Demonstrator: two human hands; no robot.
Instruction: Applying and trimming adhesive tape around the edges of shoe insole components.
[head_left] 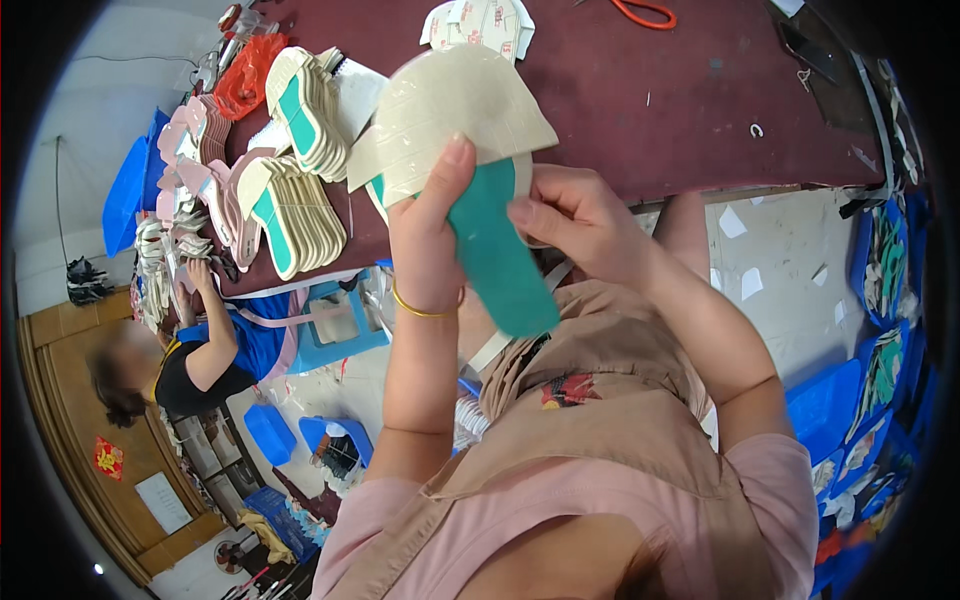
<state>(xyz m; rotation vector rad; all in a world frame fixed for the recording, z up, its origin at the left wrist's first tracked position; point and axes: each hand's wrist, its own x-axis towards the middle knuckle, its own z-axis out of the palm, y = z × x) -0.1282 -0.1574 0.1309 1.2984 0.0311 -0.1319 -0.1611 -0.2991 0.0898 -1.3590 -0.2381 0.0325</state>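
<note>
Over the near edge of the table I hold a slipper piece: a long teal insole (505,265) with a wide cream toe panel (455,105) across its far end. My left hand (430,215), with a yellow bangle at the wrist, closes on it with the thumb on top where cream meets teal. My right hand (590,215) pinches its right edge beside the toe panel, fingers partly hidden. At the left, a bit of cream and teal shows beneath the panel; I cannot tell whether it is a second piece.
Stacks of cream-and-teal slipper pieces (295,220) and pink ones (215,190) lie on the dark red table (640,110). Farther off are orange-handled scissors (645,14) and a red bag (252,78). A co-worker (200,355) works at the left; blue bins (825,400) stand at the right.
</note>
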